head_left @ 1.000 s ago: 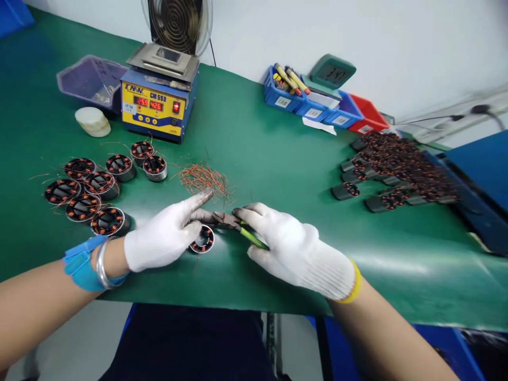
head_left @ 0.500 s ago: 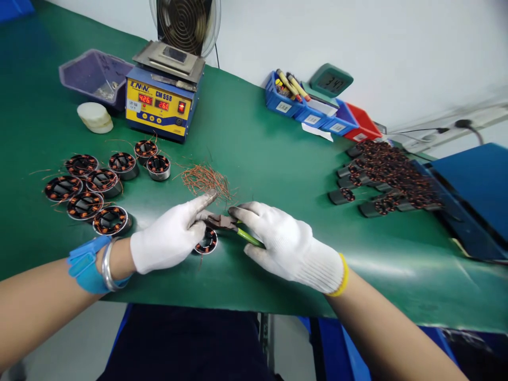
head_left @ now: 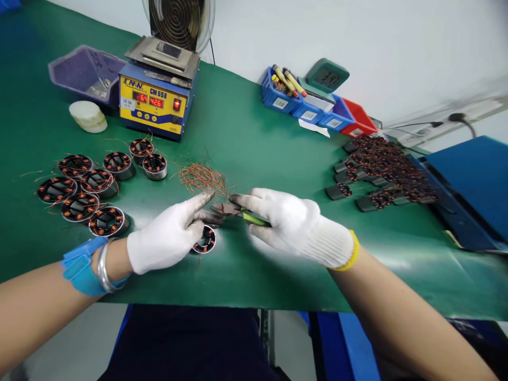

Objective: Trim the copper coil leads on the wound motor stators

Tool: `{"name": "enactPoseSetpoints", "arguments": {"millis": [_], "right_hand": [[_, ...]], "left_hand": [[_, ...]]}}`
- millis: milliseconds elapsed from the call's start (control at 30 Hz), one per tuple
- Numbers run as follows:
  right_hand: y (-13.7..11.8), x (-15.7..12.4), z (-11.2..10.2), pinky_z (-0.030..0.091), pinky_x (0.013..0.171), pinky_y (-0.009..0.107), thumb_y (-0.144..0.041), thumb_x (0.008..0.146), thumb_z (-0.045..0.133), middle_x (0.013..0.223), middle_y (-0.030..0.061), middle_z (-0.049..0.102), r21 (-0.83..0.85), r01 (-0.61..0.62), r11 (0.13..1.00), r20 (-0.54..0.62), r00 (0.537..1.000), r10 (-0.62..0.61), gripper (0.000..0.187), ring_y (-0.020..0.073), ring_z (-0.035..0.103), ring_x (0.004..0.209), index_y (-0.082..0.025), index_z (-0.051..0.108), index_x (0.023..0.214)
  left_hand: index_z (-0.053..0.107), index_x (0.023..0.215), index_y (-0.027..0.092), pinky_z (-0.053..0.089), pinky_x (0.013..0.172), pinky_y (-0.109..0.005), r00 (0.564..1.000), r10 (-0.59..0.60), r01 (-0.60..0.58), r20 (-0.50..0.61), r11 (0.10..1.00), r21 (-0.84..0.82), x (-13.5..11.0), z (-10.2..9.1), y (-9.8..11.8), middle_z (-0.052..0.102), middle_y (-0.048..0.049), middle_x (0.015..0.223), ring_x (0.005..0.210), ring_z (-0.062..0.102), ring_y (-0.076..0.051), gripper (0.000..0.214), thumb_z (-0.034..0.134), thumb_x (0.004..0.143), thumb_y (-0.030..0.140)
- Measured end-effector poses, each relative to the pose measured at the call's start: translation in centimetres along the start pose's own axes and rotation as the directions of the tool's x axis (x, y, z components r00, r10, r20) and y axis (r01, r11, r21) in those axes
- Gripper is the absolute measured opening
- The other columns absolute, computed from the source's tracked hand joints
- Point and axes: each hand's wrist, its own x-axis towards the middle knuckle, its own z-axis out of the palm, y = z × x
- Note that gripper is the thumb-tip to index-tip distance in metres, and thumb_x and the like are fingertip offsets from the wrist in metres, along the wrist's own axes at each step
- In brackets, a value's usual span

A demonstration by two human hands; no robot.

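Note:
My left hand (head_left: 169,236), in a white glove, grips a small round stator with copper windings (head_left: 204,239) against the green mat, index finger stretched toward the wire scraps. My right hand (head_left: 296,225), also gloved, is wrapped round green-handled cutters (head_left: 242,212) whose jaws meet my left fingertips just above the stator. A blue strap and a metal bangle sit on my left wrist.
Several wound stators (head_left: 81,182) lie at the left, a heap of cut copper wire (head_left: 202,177) ahead. A yellow-blue solder pot (head_left: 154,103), purple tray (head_left: 85,74), white pad (head_left: 88,116), blue and red bins (head_left: 313,103) and a pile of dark stators (head_left: 383,166) stand further off.
My right hand and the cutters have lifted slightly and shifted right. My left hand stays on the stator. The view has swung a little.

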Motion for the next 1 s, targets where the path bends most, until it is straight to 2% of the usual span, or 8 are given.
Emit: {"name": "enactPoseSetpoints", "arguments": {"millis": [200, 467, 633, 767, 833, 900, 967, 1000], "right_hand": [[-0.5, 1.4, -1.7, 0.042, 0.085, 0.038, -0.024, 0.079, 0.058, 0.109, 0.0111, 0.062, -0.127, 0.13, 0.983, 0.082, 0.989, -0.121, 0.046, 0.0257, 0.058, 0.094, -0.018, 0.057, 0.125], [-1.2, 2.6, -2.5, 0.033, 0.07, 0.035, -0.022, 0.081, 0.054, 0.09, 0.0091, 0.061, -0.274, 0.233, 0.933, 0.098, 0.972, -0.214, 0.029, 0.0223, 0.052, 0.076, -0.019, 0.063, 0.109], [-1.6, 2.5, -2.8, 0.024, 0.058, 0.032, -0.014, 0.085, 0.045, 0.083, 0.0066, 0.059, -0.3, 0.181, 0.937, 0.126, 0.981, -0.149, 0.025, 0.0181, 0.048, 0.065, -0.022, 0.064, 0.099], [-1.2, 1.5, -3.0, 0.028, 0.058, 0.031, -0.018, 0.087, 0.045, 0.089, 0.0087, 0.061, -0.293, -0.004, 0.956, 0.04, 0.999, 0.017, 0.029, 0.0202, 0.053, 0.071, -0.021, 0.062, 0.11], [-1.4, 0.5, -2.5, 0.032, 0.059, 0.03, -0.024, 0.087, 0.047, 0.094, 0.0094, 0.062, -0.208, -0.054, 0.977, -0.059, 0.997, 0.043, 0.037, 0.0214, 0.056, 0.077, -0.019, 0.056, 0.122], [-2.3, -0.5, -1.5, 0.036, 0.062, 0.03, -0.026, 0.088, 0.048, 0.096, 0.0082, 0.063, -0.067, 0.021, 0.998, -0.1, 0.995, -0.028, 0.041, 0.0205, 0.057, 0.081, -0.019, 0.051, 0.128], [-4.0, -1.0, 0.1, 0.037, 0.061, 0.03, -0.023, 0.087, 0.049, 0.091, 0.0055, 0.063, 0.023, 0.124, 0.992, -0.057, 0.991, -0.123, 0.04, 0.0188, 0.057, 0.077, -0.02, 0.05, 0.128], [-5.0, -1.1, 0.9, 0.036, 0.058, 0.03, -0.022, 0.087, 0.049, 0.087, 0.0043, 0.062, 0.03, 0.144, 0.989, -0.02, 0.99, -0.143, 0.038, 0.0184, 0.056, 0.072, -0.021, 0.051, 0.125]], "left_hand": [[0.025, 0.15, 0.01, 0.036, 0.115, -0.038, 1.0, 0.025, -0.025, -0.005, 0.996, 0.082, 0.0, -0.1, 0.0, 0.056, -0.0095, 0.139, 0.133, 0.048, -0.022, 0.071, 0.043, 0.083, 0.022], [0.034, 0.147, 0.016, 0.038, 0.114, -0.036, 0.997, 0.071, -0.065, -0.031, 0.983, 0.169, -0.1, -0.3, 0.2, 0.045, -0.0038, 0.148, 0.141, 0.035, -0.024, 0.069, 0.045, 0.079, 0.013], [0.029, 0.148, 0.014, 0.035, 0.116, -0.039, 1.0, 0.014, -0.013, -0.002, 0.996, 0.084, -0.1, -0.1, 0.1, 0.047, -0.0079, 0.147, 0.134, 0.047, -0.024, 0.071, 0.044, 0.078, 0.015], [0.027, 0.148, 0.016, 0.04, 0.112, -0.044, 0.994, 0.058, -0.057, -0.091, 0.998, 0.009, 0.0, -0.4, 0.2, 0.053, -0.0122, 0.141, 0.133, 0.048, -0.026, 0.074, 0.049, 0.078, 0.017], [0.028, 0.146, 0.015, 0.044, 0.108, -0.044, 0.957, 0.146, -0.149, -0.252, 0.989, 0.005, -0.1, -1.1, 0.6, 0.052, -0.0138, 0.141, 0.129, 0.052, -0.026, 0.074, 0.052, 0.077, 0.017], [0.037, 0.141, 0.015, 0.046, 0.105, -0.043, 0.858, 0.287, -0.232, -0.425, 0.956, 0.179, -0.3, -2.1, 1.4, 0.053, -0.0131, 0.139, 0.123, 0.055, -0.026, 0.067, 0.053, 0.076, 0.017], [0.049, 0.131, 0.014, 0.042, 0.108, -0.044, 0.763, 0.435, -0.158, -0.478, 0.843, 0.515, -0.7, -3.2, 2.5, 0.052, -0.0134, 0.139, 0.125, 0.052, -0.028, 0.054, 0.055, 0.078, 0.019], [0.054, 0.126, 0.013, 0.039, 0.11, -0.046, 0.744, 0.476, -0.052, -0.468, 0.74, 0.671, -0.8, -3.7, 3.1, 0.05, -0.0147, 0.141, 0.128, 0.049, -0.031, 0.047, 0.055, 0.079, 0.02]]}}
